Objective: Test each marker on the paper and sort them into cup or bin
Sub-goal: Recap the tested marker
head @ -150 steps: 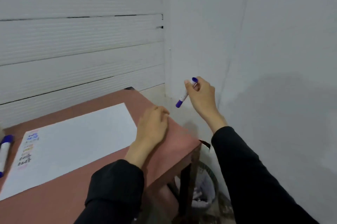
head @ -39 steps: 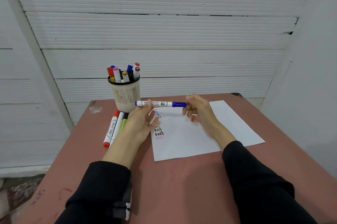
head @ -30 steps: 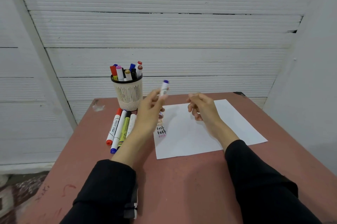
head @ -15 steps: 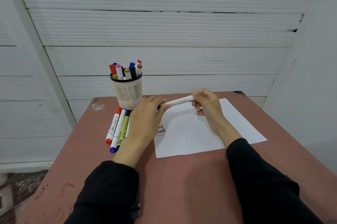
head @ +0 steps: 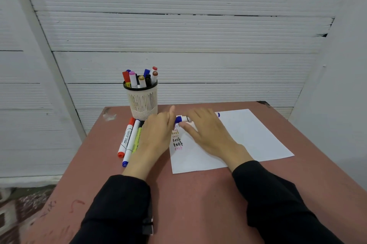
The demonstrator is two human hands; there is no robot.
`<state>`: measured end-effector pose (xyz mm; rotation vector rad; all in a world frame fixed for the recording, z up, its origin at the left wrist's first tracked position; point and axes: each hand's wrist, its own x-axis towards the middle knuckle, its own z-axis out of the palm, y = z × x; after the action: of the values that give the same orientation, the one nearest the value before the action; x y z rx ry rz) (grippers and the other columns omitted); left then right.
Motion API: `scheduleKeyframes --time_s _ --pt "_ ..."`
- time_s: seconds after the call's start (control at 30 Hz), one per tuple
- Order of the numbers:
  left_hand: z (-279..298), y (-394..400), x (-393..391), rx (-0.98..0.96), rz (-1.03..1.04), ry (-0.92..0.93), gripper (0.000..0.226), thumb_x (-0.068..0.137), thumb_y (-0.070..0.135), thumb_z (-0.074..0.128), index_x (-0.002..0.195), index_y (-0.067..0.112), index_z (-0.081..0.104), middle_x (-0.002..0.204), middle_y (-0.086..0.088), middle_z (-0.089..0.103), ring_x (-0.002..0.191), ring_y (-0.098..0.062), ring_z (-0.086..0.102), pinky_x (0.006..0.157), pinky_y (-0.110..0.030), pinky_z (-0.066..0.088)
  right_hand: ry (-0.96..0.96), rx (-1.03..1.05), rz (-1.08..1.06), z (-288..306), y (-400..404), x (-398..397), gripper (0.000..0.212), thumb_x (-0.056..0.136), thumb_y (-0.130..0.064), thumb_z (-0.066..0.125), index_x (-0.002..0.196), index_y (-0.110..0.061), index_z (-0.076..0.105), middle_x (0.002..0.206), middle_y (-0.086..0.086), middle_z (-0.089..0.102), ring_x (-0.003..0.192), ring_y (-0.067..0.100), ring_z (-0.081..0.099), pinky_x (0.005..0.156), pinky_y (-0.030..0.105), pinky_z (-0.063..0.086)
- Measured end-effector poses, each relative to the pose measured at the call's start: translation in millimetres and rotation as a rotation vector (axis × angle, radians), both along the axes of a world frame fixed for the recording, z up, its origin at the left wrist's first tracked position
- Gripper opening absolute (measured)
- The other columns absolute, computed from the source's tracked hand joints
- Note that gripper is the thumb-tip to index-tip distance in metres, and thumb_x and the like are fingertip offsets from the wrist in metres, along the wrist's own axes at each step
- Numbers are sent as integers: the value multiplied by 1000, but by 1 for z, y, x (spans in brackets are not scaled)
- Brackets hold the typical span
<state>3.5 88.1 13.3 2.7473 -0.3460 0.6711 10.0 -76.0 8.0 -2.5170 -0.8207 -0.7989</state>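
A white sheet of paper [head: 248,136] lies on the reddish table [head: 198,194], with a column of coloured "test" words [head: 176,141] at its left edge. My right hand [head: 210,134] holds a blue-capped white marker [head: 183,119] level just above the top of that column, fingers over it and thumb beneath. My left hand [head: 156,134] rests at the paper's left edge with its thumb raised, close to the marker's cap; its fingers are hidden. A cream mesh cup [head: 143,102] at the back holds several markers. The bin is out of view.
Three loose markers [head: 128,140] lie side by side on the table between the cup and my left hand, with red, blue and yellow-green colours. White panelled walls close in behind and on the right. The table's right edge runs near the wall.
Five seconds ago my right hand held a marker out past the table's right edge. Since then my left hand picked up this blue marker, my right hand took it and brought it down to the paper.
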Motion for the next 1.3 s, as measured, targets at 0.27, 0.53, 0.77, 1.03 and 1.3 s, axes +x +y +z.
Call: scheduleKeyframes --time_s 0.27,0.53,0.77,1.03,1.3 --pt "3 2 -1 -99 79 51 35 104 26 30 82 9 52 65 -2 43 68 -25 46 63 -36 35 377 -31 5 11 4 -7 27 98 -56 38 74 -43 40 56 -8 43 54 10 41 54 26 29" --pt "1 1 -1 -145 -20 -134 26 99 13 49 82 -1 62 55 -3 43 50 -25 44 49 -33 30 710 323 146 12 -5 -5 61 88 -67 50 67 -10 37 64 -1 36 61 15 32 64 33 26" --pt "14 15 -5 -529 -146 237 43 90 63 34 80 22 42 70 -1 55 62 -17 50 63 -37 42 952 831 35 12 -26 8 4 103 -28 38 99 -29 39 79 6 49 58 14 39 47 23 33" --pt "1 20 -2 -6 -181 567 50 80 43 71 106 25 33 97 19 45 82 -8 44 73 -26 36 930 1375 103 15 -36 13 26 93 -1 49 114 -13 59 92 7 73 73 19 64 71 30 53" --pt "-6 -11 -5 36 -161 343 50 88 48 61 112 17 30 89 7 50 86 -23 53 67 -33 35 710 1032 -151 -3 -28 22 19 93 -39 61 93 -20 60 72 -2 67 66 15 57 71 33 48"
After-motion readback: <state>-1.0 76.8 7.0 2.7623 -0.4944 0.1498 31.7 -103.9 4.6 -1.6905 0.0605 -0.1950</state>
